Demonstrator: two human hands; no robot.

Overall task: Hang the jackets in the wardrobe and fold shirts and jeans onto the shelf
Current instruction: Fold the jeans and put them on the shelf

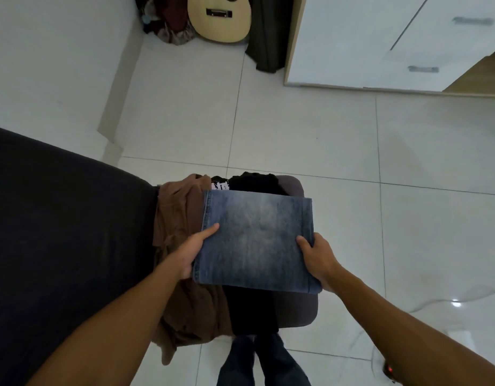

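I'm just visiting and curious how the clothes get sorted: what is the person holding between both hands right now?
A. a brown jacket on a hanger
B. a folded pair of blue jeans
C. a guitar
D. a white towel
B: the left hand and right hand each grip a side of the folded blue jeans, held above the brown garment and black clothes on the stool.

Bare floor [310,129] ahead; dark sofa [59,232] blocking left.

Faded matt denim jeans [257,240] over glossy floor tiles [310,129]
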